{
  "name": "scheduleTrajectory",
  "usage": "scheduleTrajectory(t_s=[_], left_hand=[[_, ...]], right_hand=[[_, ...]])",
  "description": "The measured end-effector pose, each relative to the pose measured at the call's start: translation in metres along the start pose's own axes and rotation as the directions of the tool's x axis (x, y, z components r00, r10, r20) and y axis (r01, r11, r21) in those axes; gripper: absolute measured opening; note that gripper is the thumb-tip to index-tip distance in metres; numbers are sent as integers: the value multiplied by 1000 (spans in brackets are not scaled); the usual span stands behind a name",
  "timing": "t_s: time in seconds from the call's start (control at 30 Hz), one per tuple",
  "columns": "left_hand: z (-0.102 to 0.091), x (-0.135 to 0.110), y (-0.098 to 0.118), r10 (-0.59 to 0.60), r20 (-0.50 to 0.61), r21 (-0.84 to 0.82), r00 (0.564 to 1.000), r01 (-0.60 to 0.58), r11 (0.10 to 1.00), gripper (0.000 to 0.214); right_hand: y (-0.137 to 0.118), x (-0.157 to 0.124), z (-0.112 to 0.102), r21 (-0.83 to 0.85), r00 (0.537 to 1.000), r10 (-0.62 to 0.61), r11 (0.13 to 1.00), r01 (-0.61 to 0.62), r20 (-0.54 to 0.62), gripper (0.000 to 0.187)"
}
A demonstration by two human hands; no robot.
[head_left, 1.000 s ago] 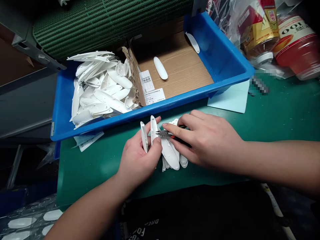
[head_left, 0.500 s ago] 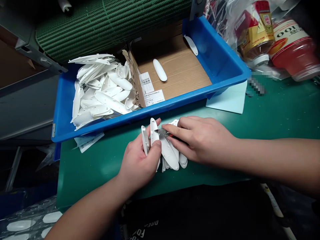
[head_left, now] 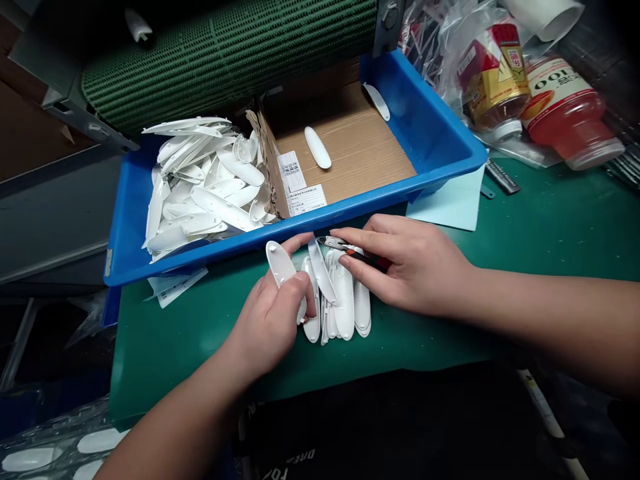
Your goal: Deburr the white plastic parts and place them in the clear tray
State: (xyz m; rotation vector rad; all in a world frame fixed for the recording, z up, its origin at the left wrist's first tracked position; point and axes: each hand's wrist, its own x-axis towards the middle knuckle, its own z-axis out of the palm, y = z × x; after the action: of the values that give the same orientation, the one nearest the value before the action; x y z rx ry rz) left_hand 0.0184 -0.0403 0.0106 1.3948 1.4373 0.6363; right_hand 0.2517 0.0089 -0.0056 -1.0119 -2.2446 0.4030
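The left hand [head_left: 273,323] has its fingers closed round a smooth white oval plastic shell [head_left: 281,263], tilted up just before the near rim of the glossy blue plastic tray [head_left: 350,212]. The right hand [head_left: 410,267] pinches small metal cutters with red grips [head_left: 345,248], their tips at the top of a fan of matching white shells [head_left: 345,303] lying between both hands on the matte green desk [head_left: 550,233], which has open room to the right.

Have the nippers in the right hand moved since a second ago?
Yes. The nippers in the right hand moved farther from the person, closer to the blue bin's front rim; the left hand grips a white plastic shell.
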Motion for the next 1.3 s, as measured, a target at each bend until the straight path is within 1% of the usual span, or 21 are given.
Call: scheduleTrajectory(t_s=[0.03,0.1,0.17,0.2,0.27,0.37,0.43,0.5,0.6,0.7,0.87,1.1,1.17,1.23,1.3], left_hand=[[-1,-1,0,-11,-4,-7,1000,11,1000,45],[-3,-3,0,-56,-6,-77,998,55,996,34],[-3,-5,2,-108,5,-165,994,107,980,26],[-3,-5,4,-127,19,-198,992,129,972,26],[-2,-6,9,-149,53,-245,987,157,957,34],[0,-5,16,-157,84,-291,984,175,941,54],[1,-6,17,-165,74,-288,984,180,941,63],[3,-7,17,-164,65,-262,984,175,949,65],[5,-8,14,-141,54,-194,989,149,970,63],[8,-9,11,-121,20,-131,992,122,984,60],[9,-10,9,-94,-16,-83,995,92,992,56],[10,-11,2,-47,-12,-98,999,46,994,57],[9,-10,1,-26,-22,-97,999,24,995,59],[8,-8,-1,-14,-41,-119,999,9,993,63],[6,-6,-1,-36,-31,-155,999,31,987,69]], right_hand=[[0,0,0,6,1000,6,1000,-6,-4,36],[0,0,-1,18,1000,8,1000,-8,-9,36],[-1,0,-2,23,1000,3,1000,-3,-7,35],[-2,0,-2,18,1000,-3,1000,3,0,35],[-5,-1,-3,-14,999,-24,1000,25,24,35],[-11,-3,-4,-101,995,-67,992,74,79,37],[-15,-4,-5,-160,990,-81,982,99,117,38],[-18,-5,-4,-206,986,-87,972,116,145,38],[-21,-5,-2,-243,981,-87,961,129,174,38],[-23,-5,1,-263,977,-80,956,132,199,39],[-24,-5,2,-304,970,-81,941,150,230,39],[-21,-7,6,-287,967,-124,940,186,221,37],[-19,-7,9,-244,970,-137,952,185,201,36],[-16,-6,8,-168,977,-146,971,171,153,35],[-12,-3,4,-79,989,-114,989,121,93,35]])
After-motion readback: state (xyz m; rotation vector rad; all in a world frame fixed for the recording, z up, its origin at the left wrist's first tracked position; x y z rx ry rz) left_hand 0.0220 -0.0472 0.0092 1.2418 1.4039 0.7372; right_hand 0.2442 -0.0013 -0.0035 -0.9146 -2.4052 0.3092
